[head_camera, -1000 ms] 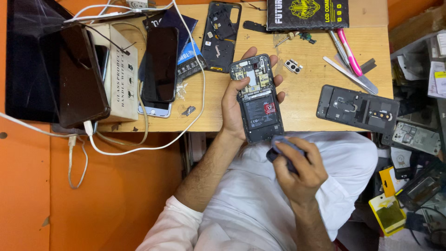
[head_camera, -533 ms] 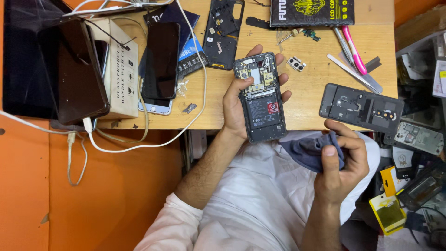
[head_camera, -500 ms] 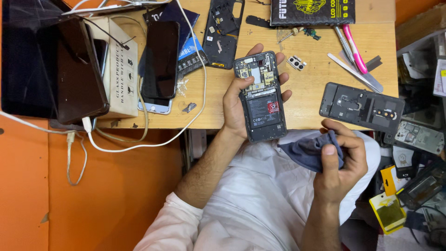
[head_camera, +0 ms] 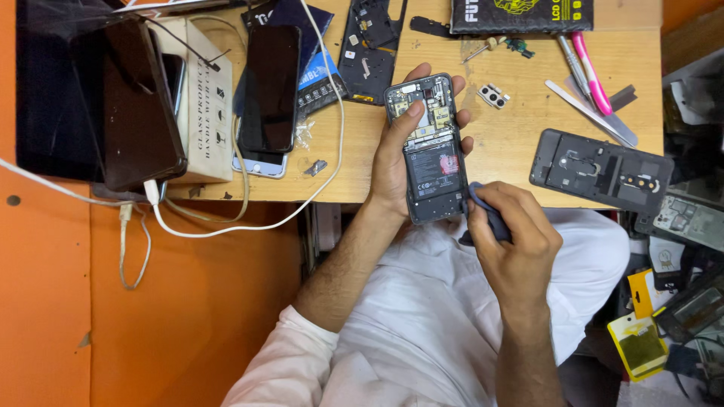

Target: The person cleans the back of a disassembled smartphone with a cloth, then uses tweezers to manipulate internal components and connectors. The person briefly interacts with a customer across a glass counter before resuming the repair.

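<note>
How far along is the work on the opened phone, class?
Done: the opened phone has its back off, battery and boards exposed; a dark back frame lies on the wooden table. In hand: the left hand holds the phone, while the right hand presses a blue cloth to its lower edge. Left: the phone is not yet closed.

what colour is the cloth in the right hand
Dark blue-grey. The small bunched cloth held by the right hand shows best in the head view.
</note>
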